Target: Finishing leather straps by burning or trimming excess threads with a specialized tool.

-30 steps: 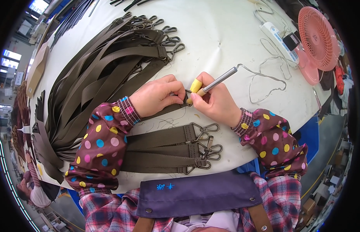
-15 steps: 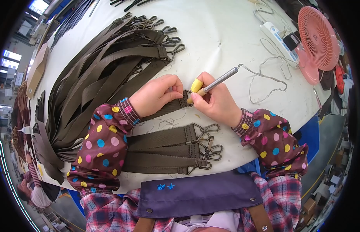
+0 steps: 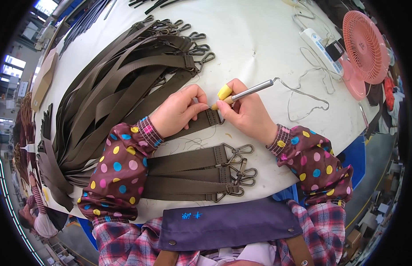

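Yellow covers one fingertip of the right hand (image 3: 252, 114), which pinches a silver pen-like tool (image 3: 255, 89), tip toward nine o'clock. There the left hand (image 3: 179, 111) has thumb and finger pressed together; I cannot tell on what. Just below them lies a dark strap (image 3: 198, 125); shorter straps (image 3: 188, 162) sit at six o'clock, a strap bundle (image 3: 106, 88) at ten, a pink fan (image 3: 364, 48) at two.

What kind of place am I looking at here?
Probably a workshop or factory that makes or finishes straps: many dark straps with metal hooks lie heaped on a pale worktable, and the right hand holds a corded pen-like tool.
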Action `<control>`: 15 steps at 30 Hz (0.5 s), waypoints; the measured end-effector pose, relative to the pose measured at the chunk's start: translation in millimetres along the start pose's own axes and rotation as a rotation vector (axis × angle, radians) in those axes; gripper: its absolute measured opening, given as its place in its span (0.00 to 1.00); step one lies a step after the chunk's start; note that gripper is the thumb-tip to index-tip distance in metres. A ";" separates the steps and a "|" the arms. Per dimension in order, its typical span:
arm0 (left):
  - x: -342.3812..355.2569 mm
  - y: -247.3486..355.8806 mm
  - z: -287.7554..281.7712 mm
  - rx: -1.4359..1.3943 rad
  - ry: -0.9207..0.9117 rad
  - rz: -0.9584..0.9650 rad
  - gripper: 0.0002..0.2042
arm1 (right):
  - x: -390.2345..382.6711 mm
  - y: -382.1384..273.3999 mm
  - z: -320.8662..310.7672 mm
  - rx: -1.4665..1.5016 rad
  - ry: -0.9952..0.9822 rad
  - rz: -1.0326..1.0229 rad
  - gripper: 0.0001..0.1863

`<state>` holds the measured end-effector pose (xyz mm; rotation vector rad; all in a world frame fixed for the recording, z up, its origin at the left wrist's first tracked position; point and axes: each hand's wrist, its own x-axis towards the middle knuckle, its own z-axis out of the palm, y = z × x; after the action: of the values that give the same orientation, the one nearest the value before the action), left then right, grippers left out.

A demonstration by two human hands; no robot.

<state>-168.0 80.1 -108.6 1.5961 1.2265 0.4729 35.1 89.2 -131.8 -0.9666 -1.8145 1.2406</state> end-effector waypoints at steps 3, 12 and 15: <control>0.3 -1.6 0.1 -0.002 0.001 0.005 0.03 | 0.4 -2.6 0.0 -0.013 -0.003 0.011 0.11; 0.2 0.8 -1.3 0.000 -0.012 -0.025 0.05 | 0.7 -3.2 -0.4 -0.037 -0.016 0.027 0.11; -0.6 1.1 -1.6 -0.009 -0.011 -0.033 0.05 | 0.6 -2.0 0.0 -0.035 -0.019 0.029 0.11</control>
<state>-169.0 80.4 -106.8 1.5665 1.2385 0.4477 34.4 89.2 -129.9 -1.0071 -1.8481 1.2429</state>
